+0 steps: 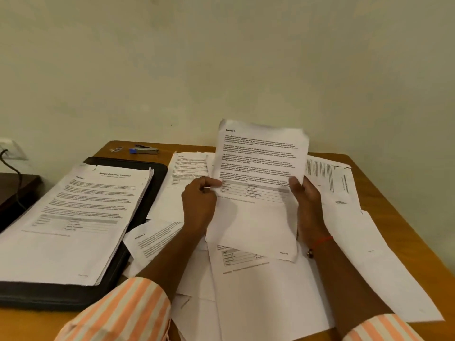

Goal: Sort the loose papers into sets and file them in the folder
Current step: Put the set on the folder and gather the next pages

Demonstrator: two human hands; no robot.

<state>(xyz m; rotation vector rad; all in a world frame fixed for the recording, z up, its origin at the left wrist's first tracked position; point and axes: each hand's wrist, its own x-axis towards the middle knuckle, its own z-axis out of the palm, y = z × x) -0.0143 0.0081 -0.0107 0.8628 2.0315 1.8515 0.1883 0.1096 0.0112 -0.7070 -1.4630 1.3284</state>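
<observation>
I hold a printed sheet [258, 173] upright above the table, its text facing me. My left hand [198, 205] pinches its left edge and my right hand [307, 205] grips its right edge with the thumb on the front. Beneath it several loose papers [258, 291] lie scattered over the table's middle and right. At the left a black folder [145, 183] lies open flat, with a stack of sorted papers [73, 217] resting on it.
A stapler [145, 150] with a blue end and a small clip [117, 149] lie at the wooden table's [418, 242] far left edge. A wall socket [11, 148] with a black cable sits left of the table, above a dark side surface [14, 190].
</observation>
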